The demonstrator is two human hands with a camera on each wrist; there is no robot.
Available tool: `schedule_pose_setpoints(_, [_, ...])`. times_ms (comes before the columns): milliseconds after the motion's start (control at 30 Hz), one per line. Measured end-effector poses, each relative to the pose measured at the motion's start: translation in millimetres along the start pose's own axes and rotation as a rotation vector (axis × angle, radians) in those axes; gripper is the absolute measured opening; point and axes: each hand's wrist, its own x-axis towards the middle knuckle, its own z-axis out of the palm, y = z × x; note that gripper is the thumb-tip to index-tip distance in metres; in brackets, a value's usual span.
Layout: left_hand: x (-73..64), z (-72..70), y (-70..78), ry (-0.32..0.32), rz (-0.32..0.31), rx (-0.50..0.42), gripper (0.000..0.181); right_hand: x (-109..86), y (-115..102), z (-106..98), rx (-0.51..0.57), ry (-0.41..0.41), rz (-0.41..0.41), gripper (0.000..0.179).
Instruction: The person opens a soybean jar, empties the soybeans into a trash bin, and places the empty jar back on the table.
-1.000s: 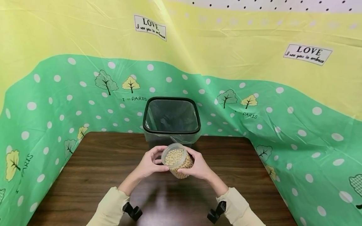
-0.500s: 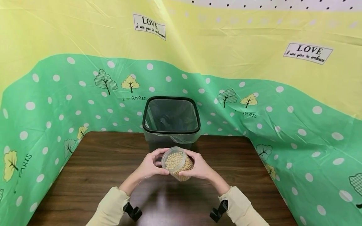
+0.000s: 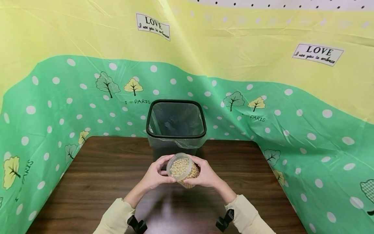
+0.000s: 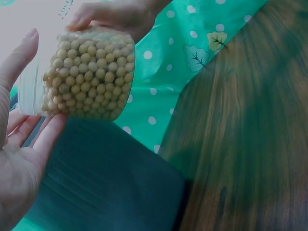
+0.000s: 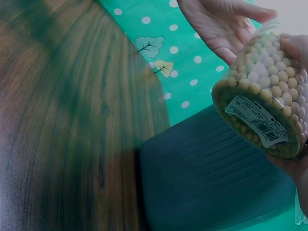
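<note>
A clear plastic jar point(image 3: 190, 175) full of pale round beans, like soybeans, is held tilted above the table, its translucent top end turned up and to the left. My right hand point(image 3: 205, 174) grips the jar's body. At the top end, my left hand point(image 3: 156, 174) has its thumb and fingers around the translucent rim; whether a lid is on cannot be told. A label with a barcode point(image 5: 257, 120) shows on the jar's bottom in the right wrist view. Both hands are just in front of a dark bin point(image 3: 175, 151).
The bin has a black rim point(image 3: 176, 136) and a clear plastic liner, and stands at the back of the brown wooden table point(image 3: 117, 162). A green and yellow printed cloth point(image 3: 245, 126) hangs behind and along the sides.
The jar and both hands have lowered slightly toward me since a second ago. Both hands have kept hold of the jar.
</note>
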Motion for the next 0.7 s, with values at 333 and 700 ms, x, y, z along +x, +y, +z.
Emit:
schedule_pose_setpoints(333, [1.3,4.7,2.5,0.097,-0.057,0.042,0.074,-1.8,17,3,-0.066,0.048,0.038,0.079])
schedule_pose_setpoints(700, [2.7,-0.2,-0.4,0.005,-0.05,-0.093,0.077,-3.0,13,-4,-0.039,-0.012,0.053,0.081])
